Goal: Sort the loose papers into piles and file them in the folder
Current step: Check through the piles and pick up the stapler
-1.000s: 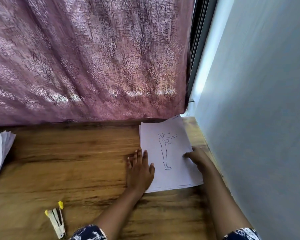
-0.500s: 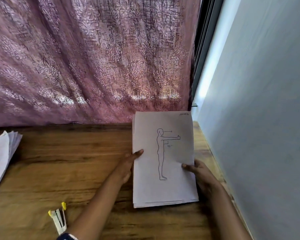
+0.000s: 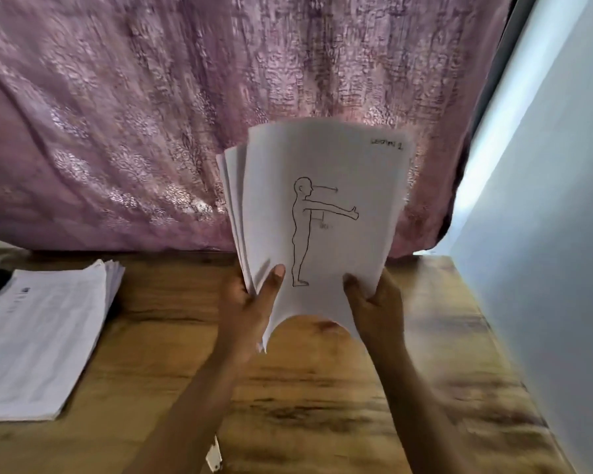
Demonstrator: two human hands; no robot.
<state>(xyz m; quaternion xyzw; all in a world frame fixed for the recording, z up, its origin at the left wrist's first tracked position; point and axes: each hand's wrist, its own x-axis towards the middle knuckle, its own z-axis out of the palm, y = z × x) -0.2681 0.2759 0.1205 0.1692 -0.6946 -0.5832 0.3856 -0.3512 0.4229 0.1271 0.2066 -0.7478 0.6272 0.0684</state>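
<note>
Lifted off the table (image 3: 305,398) since a moment ago, the paper sheaf (image 3: 343,165) now stands upright at frame centre, its lower corners pinched by the left hand (image 3: 245,309) and right hand (image 3: 377,306). Another paper pile (image 3: 38,336) lies on the table at left, and a pink curtain (image 3: 151,114) hangs behind.

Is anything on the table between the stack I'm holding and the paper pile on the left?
Nothing visible does. The left hand and right hand hold the stack above the table, and only bare wood lies between it and the pile. A small white object near the bottom edge sits off that path.
</note>
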